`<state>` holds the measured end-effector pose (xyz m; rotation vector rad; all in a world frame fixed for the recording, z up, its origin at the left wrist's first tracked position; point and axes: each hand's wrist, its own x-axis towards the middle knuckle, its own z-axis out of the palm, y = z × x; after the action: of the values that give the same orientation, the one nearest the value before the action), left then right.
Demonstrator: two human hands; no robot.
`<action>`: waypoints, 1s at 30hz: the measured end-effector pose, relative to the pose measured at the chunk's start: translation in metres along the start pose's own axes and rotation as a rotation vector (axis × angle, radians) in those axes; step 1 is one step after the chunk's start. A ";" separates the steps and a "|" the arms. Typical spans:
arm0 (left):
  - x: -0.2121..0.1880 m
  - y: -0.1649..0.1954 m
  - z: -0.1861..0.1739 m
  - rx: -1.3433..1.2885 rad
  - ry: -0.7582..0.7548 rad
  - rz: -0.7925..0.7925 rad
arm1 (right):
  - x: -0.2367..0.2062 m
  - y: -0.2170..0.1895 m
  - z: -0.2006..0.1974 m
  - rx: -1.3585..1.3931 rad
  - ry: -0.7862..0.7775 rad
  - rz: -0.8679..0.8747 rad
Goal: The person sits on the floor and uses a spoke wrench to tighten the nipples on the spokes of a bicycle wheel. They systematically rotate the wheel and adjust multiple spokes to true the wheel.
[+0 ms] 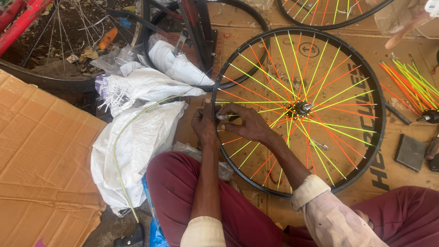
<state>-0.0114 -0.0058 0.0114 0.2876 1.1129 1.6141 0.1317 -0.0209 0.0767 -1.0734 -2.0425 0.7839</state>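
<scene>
Pinching a small silver tool (222, 116) at the wheel rim (228, 158), the right hand (247, 122) could slip; the left hand (204, 126) closes its grip on the rim

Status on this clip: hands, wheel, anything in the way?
Left hand grips black wheel rim. Right hand pinches small silver piece at rim. White sacks beside, not blocking.

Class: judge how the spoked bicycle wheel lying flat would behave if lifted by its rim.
The wheel is probably light for its size: thin rim, mostly open space. Likely stiff, since many spokes brace the hub. Stood upright, it would probably roll.
</scene>
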 end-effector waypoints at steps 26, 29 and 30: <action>-0.004 0.004 -0.001 0.024 0.016 0.012 | 0.002 -0.003 0.006 -0.053 0.008 0.172; -0.004 0.005 0.000 0.009 -0.005 0.049 | 0.007 -0.004 0.012 -0.397 -0.106 0.393; -0.003 0.004 0.000 -0.016 -0.018 0.060 | 0.009 -0.003 0.012 -0.421 -0.155 0.435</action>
<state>-0.0128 -0.0081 0.0161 0.3271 1.0869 1.6694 0.1169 -0.0173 0.0745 -1.7846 -2.1911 0.6712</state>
